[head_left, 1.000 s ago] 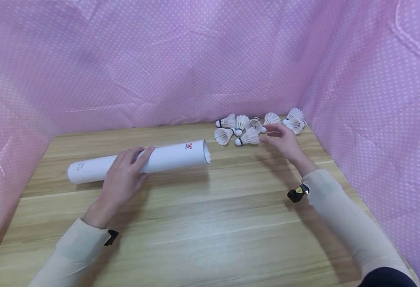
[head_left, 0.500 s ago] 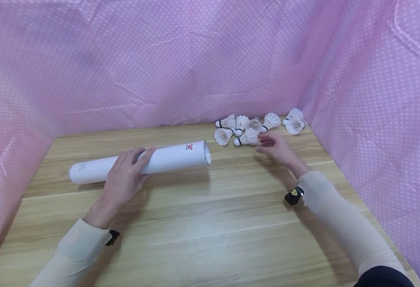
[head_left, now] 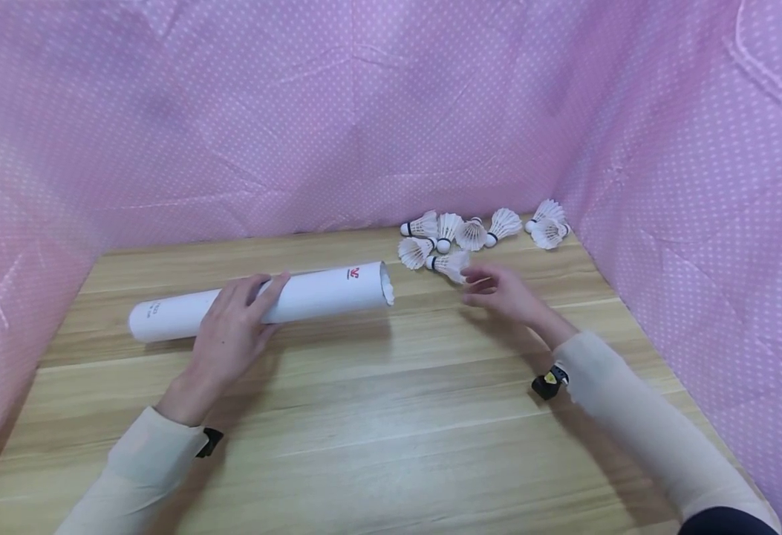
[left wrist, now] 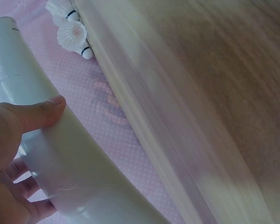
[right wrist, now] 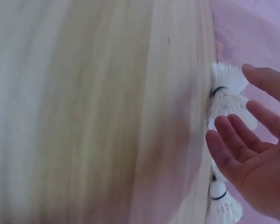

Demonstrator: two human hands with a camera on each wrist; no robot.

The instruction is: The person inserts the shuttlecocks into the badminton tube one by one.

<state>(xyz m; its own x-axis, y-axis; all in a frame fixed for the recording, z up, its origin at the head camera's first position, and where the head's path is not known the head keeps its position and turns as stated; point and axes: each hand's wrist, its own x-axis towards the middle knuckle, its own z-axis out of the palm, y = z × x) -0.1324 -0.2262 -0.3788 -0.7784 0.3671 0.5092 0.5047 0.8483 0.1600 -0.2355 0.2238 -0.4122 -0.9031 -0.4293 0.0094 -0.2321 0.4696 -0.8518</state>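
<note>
My left hand [head_left: 233,327] grips a white shuttlecock tube [head_left: 330,291] from above, thumb on one side and fingers round the other. The tube lies nearly crosswise; its mouth faces right, and something white shows just inside. In the left wrist view, the thumb presses along the tube [left wrist: 74,154]. My right hand [head_left: 500,293] is palm-in with spread fingers, its fingertips right at the feather skirt of a white shuttlecock [head_left: 451,265]. This shuttlecock lies with its cork to the left. In the right wrist view, the fingers [right wrist: 233,140] stand apart, with feathers [right wrist: 233,112] behind them.
Several more shuttlecocks [head_left: 471,234] lie in a cluster along the table's back edge. Two others [head_left: 549,232] sit in the back right corner. Pink dotted cloth [head_left: 350,134] hangs behind and beside the wooden table [head_left: 377,431].
My right hand has moved left and nearer, and the front shuttlecock has shifted the same way, apart from the cluster. The left hand and tube have barely moved.
</note>
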